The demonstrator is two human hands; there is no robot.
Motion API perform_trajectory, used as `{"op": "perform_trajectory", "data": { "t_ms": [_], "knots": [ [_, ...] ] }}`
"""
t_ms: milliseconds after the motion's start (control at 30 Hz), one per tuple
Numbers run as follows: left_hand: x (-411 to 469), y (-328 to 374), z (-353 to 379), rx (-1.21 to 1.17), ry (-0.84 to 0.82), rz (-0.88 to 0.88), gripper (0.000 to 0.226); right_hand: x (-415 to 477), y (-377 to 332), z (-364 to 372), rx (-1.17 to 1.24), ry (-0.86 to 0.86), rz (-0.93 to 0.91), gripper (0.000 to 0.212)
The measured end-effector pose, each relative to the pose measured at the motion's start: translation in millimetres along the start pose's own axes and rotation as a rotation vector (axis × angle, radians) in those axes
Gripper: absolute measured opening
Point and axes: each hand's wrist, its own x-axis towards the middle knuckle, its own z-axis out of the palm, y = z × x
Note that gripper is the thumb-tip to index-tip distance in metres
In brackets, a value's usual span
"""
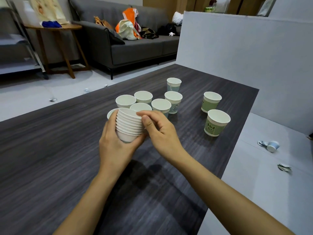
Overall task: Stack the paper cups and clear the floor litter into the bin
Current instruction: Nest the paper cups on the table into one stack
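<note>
My left hand cradles the stack of paper cups just above the dark worktop. Its fingers are curled under the smooth white base, and the thumb lies along the left side. The stack leans a little, and its rolled rims form a ribbed column of tight ridges. My right hand meets it from the right, thumb and forefinger pinching the rim of the top cup while the other fingers hang loosely curled.

The worktop has a streaked grey-brown wood grain with a matte sheen. Just beyond the stack is a cluster of loose cups, upright, round-mouthed and white inside. One is partly hidden behind my left hand. A pale blue cup stands at the far edge of the cluster. Two green cups printed with a cartoon creature stand apart to the right.

On the pale floor to the right lie a crushed blue cup on its side and, nearer, a crumpled scrap. Small crumpled bits dot the floor to the far left. A flat white panel rises behind the worktop. A grey fabric sofa carrying bags and a round wooden side table stand at the far side of the room.
</note>
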Motion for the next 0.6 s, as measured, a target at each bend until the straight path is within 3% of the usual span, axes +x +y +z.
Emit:
{"op": "perform_trajectory", "data": {
  "t_ms": [100,300,600],
  "knots": [
    [7,-13,-19,0.047,0.046,0.002,0.081,11,5,14,-0.062,0.055,-0.015,0.031],
    [32,-30,-40,0.069,0.104,-0.016,0.086,27,16,37,-0.309,-0.075,-0.114,0.036],
    [49,-45,-43,0.049,0.118,-0.070,0.090,42,27,47,-0.576,-0.251,-0.230,0.017]
  ]
}}
